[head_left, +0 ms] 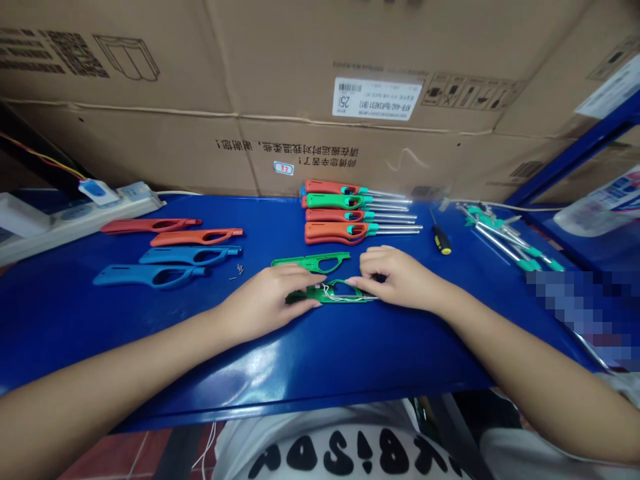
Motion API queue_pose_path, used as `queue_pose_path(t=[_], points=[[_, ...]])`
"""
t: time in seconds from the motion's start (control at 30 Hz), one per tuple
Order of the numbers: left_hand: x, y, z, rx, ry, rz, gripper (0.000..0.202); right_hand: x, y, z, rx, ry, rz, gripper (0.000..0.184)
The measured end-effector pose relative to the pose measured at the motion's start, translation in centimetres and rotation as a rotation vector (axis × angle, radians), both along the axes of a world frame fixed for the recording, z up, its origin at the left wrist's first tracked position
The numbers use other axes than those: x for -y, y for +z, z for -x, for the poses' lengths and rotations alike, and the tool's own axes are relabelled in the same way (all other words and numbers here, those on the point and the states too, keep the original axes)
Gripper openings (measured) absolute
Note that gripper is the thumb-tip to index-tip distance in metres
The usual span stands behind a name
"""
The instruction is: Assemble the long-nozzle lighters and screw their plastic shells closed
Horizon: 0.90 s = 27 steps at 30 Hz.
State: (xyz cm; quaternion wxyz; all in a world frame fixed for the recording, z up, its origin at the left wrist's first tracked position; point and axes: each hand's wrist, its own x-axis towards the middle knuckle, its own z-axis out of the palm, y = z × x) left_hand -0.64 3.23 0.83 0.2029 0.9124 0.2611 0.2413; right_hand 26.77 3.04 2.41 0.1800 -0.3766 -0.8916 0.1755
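Note:
My left hand [267, 300] presses down on the handle end of an open green lighter half-shell [330, 292] lying on the blue table [350, 353]; white wires show inside it. My right hand [395, 277] pinches the same shell near its front end, fingers curled together. A second, empty green half-shell [313, 262] lies just behind the hands.
Red and blue empty half-shells [170, 253] lie at the left, with small screws [239, 271] beside them. Several assembled lighters [345, 213] sit at the back centre. A black-and-yellow screwdriver [441, 238] and metal tubes with green tips [505, 243] lie to the right. Cardboard boxes [300, 87] form a wall behind.

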Motion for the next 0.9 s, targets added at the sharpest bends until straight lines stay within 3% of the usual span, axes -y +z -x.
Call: queue_pose_path(t=[0.1, 0.23, 0.43, 0.9], points=[[0.1, -0.2, 0.0, -0.009, -0.011, -0.034, 0.035, 0.5, -0.3, 0.9, 0.046, 0.029, -0.128, 0.041], [0.3, -0.2, 0.0, -0.010, 0.004, -0.059, 0.032, 0.7, -0.6, 1.3, 0.058, 0.035, -0.137, 0.017], [0.4, 0.1, 0.0, -0.010, 0.030, -0.023, 0.020, 0.5, -1.0, 1.4, 0.065, 0.027, -0.105, 0.018], [0.4, 0.0, 0.0, -0.050, -0.035, -0.086, 0.020, 0.4, -1.9, 1.7, -0.011, 0.064, -0.138, 0.015]])
